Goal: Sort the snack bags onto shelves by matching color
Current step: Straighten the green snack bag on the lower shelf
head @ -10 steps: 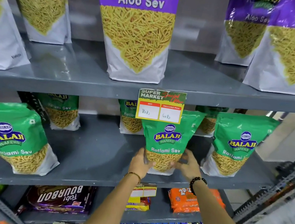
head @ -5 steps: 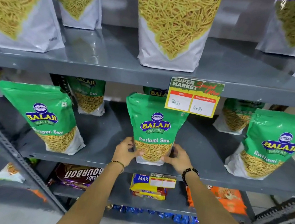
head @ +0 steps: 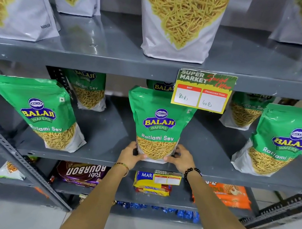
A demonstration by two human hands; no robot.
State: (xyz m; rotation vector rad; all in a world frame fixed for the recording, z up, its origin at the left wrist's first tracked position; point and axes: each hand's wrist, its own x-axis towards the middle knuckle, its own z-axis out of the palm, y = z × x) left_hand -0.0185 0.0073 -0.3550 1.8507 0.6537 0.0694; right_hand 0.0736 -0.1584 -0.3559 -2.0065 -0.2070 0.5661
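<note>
A green Ratlami Sev bag (head: 159,123) stands upright at the front middle of the grey middle shelf (head: 104,133). My left hand (head: 130,156) grips its lower left corner and my right hand (head: 182,160) grips its lower right corner. Other green bags stand on the same shelf: one tilted at the left (head: 40,112), one at the right (head: 282,142), and more behind. White-bottomed Aloo Sev bags (head: 180,21) fill the upper shelf (head: 95,60); their tops are cut off by the frame.
A supermarket price tag (head: 203,91) hangs from the upper shelf's edge, just right of the held bag's top. The lower shelf holds a Bourbon pack (head: 83,173), a yellow Marie pack (head: 151,184) and an orange pack (head: 232,195). A slotted metal upright (head: 14,155) crosses at left.
The green bag has settled upright at the shelf's front middle with both hands still on its bottom corners. The view has dropped and shifted, so the shelves sit differently in frame.
</note>
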